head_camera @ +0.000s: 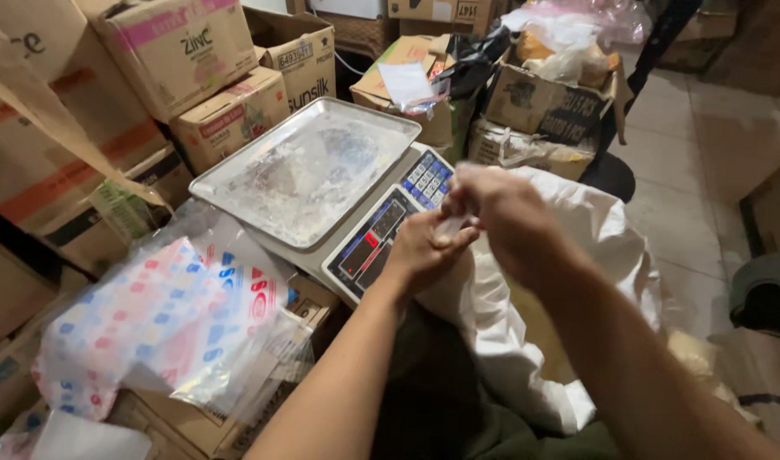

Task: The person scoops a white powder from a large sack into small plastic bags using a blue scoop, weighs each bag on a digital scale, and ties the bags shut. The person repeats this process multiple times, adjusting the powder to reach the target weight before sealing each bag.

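From the head camera, both hands meet just in front of the keypad edge of a weighing scale (381, 230). The left hand (420, 247) is curled nearly closed, thumb and fingers pinching a small clear plastic bag (450, 228) that shows only as a pale sliver between the two hands. The right hand (501, 204) is also closed down over the top of it, fingers bunched, slightly blurred, so the exact pinch point cannot be made out. The bag looks thin, limp and very light, likely slick; it would crumple rather than hold shape, and the sensible hold is at its mouth or top edge, one side per hand.

Directly beneath the hands sits a large white sack (577, 281), open and slumped, soft cloth or woven plastic, its contents not clearly visible. The scale carries a wide metal tray (309, 166) dusted with white powder residue. To the left lies a stack of printed plastic packets (151, 324) with red and blue markings, resting on cardboard. Cardboard boxes (186, 51) crowd the back and left, some holding bags and loose wrappers. A tiled floor (705, 170) shows on the right. The scale's corner and the packets stand close to the left forearm, leaving little elbow room on that side.
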